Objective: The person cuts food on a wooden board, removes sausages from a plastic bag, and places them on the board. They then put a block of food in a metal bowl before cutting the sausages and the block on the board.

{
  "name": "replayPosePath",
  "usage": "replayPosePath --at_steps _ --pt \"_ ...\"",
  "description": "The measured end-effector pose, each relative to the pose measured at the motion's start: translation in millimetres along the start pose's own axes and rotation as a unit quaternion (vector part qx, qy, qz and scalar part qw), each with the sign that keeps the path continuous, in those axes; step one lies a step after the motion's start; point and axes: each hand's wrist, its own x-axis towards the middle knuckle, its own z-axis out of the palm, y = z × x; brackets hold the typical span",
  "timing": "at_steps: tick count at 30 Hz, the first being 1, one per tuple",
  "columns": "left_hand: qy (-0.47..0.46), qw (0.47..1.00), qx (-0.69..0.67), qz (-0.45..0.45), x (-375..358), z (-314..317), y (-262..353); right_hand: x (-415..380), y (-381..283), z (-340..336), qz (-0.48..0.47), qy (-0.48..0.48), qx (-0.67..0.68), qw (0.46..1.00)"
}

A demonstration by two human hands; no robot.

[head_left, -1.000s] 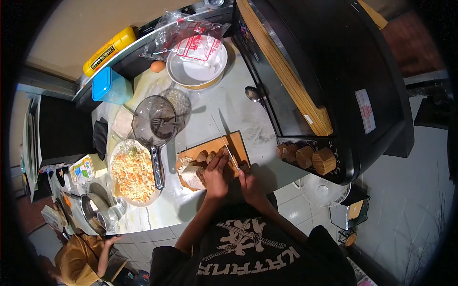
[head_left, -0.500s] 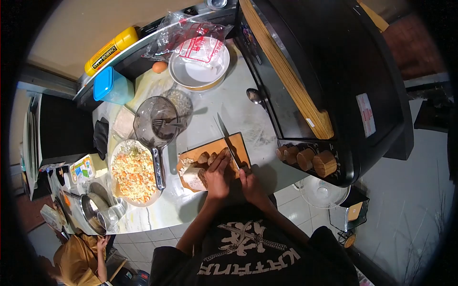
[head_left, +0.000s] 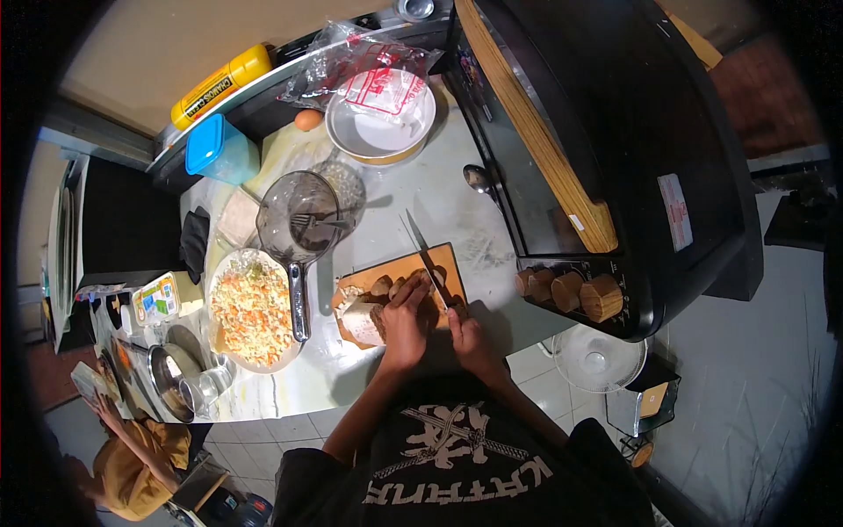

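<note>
On an orange-brown cutting board (head_left: pixel 447 261) lie several brown food pieces (head_left: pixel 381 285) and a larger brown chunk with a white wrapper-like covering (head_left: pixel 361 323). My left hand (head_left: pixel 406 332) presses its fingers together over a brown piece beside the blade, hiding most of that piece. My right hand (head_left: pixel 471 341) grips the handle of a kitchen knife (head_left: pixel 428 261). The blade points away from me across the board, and its tip reaches past the far edge. Left of the board, a plate (head_left: pixel 279 361) bears a chopped orange-and-white mixture.
A dark transparent saucepan (head_left: pixel 279 211) holds a fork. Behind are a round white pan (head_left: pixel 338 140) with a plastic bag, an egg (head_left: pixel 308 119) and a blue-lidded container (head_left: pixel 219 151). A black oven (head_left: pixel 650 176) borders the right. Another person (head_left: pixel 145 465) is at lower left.
The whole view has shifted slightly. Both hands stay at the board, the right one still on the knife. The other person's arm now reaches toward the counter's left end.
</note>
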Motion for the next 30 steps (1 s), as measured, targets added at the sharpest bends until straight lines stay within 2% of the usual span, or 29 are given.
replayPosePath --at_steps 2,3,5,9,18,20,21,23,27,28,29,30 --pt "0.008 1.0 0.0 0.0 1 -3 6 -2 12 4 -0.1 0.047 -0.019 0.994" --pt "0.012 1.0 -0.003 0.0 2 -4 9 1 8 3 -0.103 0.048 -0.019 0.993" --pt "0.019 1.0 -0.005 0.003 1 -1 7 7 -1 2 0.04 0.049 0.061 0.996" --pt "0.026 1.0 0.005 -0.001 1 1 7 4 18 9 -0.028 0.059 0.058 0.996" --pt "0.034 0.999 0.006 0.011 3 -6 12 7 10 1 0.091 0.008 0.095 0.991" --pt "0.038 0.999 0.006 0.013 4 -5 11 3 16 6 0.034 0.021 0.065 0.997" --pt "0.04 0.999 0.006 0.012 3 -5 11 1 22 10 0.035 0.02 0.065 0.997" --pt "0.039 0.999 0.008 0.01 3 -5 11 -3 35 21 -0.153 0.108 -0.031 0.982" --pt "0.052 0.999 0.018 0.005 -2 6 4 -4 25 12 -0.213 0.144 -0.04 0.966" --pt "0.051 0.998 0.018 0.004 -2 5 5 -2 17 6 -0.086 0.033 -0.024 0.996" --pt "0.048 0.999 0.015 0.005 -1 3 7 -1 10 0 0.044 -0.08 -0.007 0.996" --pt "0.044 0.999 0.011 0.007 -1 2 8 2 4 -5 0.043 -0.08 -0.006 0.996"
